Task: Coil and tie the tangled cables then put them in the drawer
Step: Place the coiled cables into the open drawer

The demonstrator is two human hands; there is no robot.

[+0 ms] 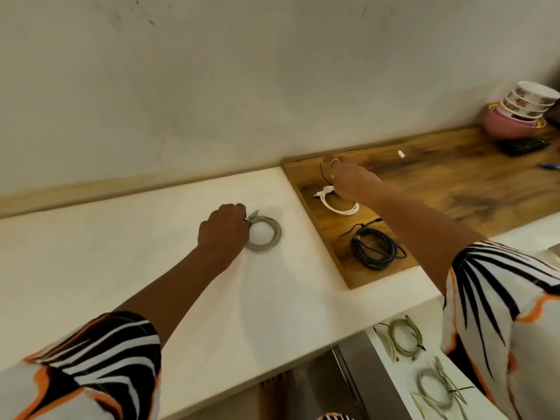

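A coiled grey cable [266, 234] lies on the white counter [121, 244]. My left hand [222, 230] grips it at its left side, fingers curled round the strands. On the wooden board [454, 189] to the right lies a coiled white cable [339, 207]. My right hand [348, 180] reaches over its far end and pinches a thin black tie [323, 174]. A coiled black cable [375, 247] with a tie lies nearer on the board. Two tied grey coils, one [403, 338] above the other [436, 389], sit in the open drawer [391, 371] at lower right.
Stacked bowls [521, 113] stand at the board's far right end, with a dark flat object [524, 145] and a blue pen [548, 166] beside them. A small white piece [401, 154] lies near the wall. The wall runs close behind the counter.
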